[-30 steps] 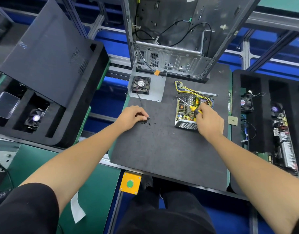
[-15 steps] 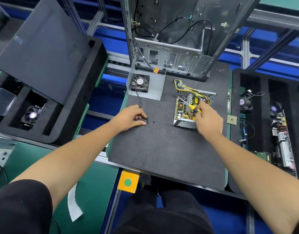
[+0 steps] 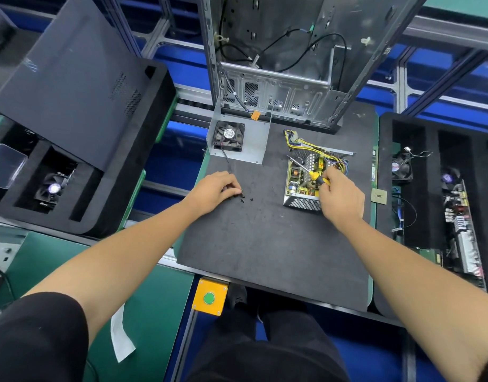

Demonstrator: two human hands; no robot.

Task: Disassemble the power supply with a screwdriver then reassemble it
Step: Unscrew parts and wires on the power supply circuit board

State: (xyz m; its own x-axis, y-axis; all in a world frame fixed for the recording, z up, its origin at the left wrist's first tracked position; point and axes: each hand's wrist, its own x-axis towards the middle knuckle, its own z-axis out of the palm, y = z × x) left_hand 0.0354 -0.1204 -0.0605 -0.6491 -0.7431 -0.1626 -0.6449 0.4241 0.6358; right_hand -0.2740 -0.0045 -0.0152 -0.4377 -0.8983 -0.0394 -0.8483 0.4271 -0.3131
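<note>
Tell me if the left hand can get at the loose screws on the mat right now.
Probably yes. The left hand rests on the black mat with its fingertips at the loose screws, and nothing lies between them.

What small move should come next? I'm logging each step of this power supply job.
Probably the left hand pinches one small black screw off the dark mat and carries it to the open power supply, where the right hand holds the yellow-handled screwdriver ready.

Electronics assembly line: foam trays [image 3: 132,172], conveyor rails [image 3: 444,100]
</note>
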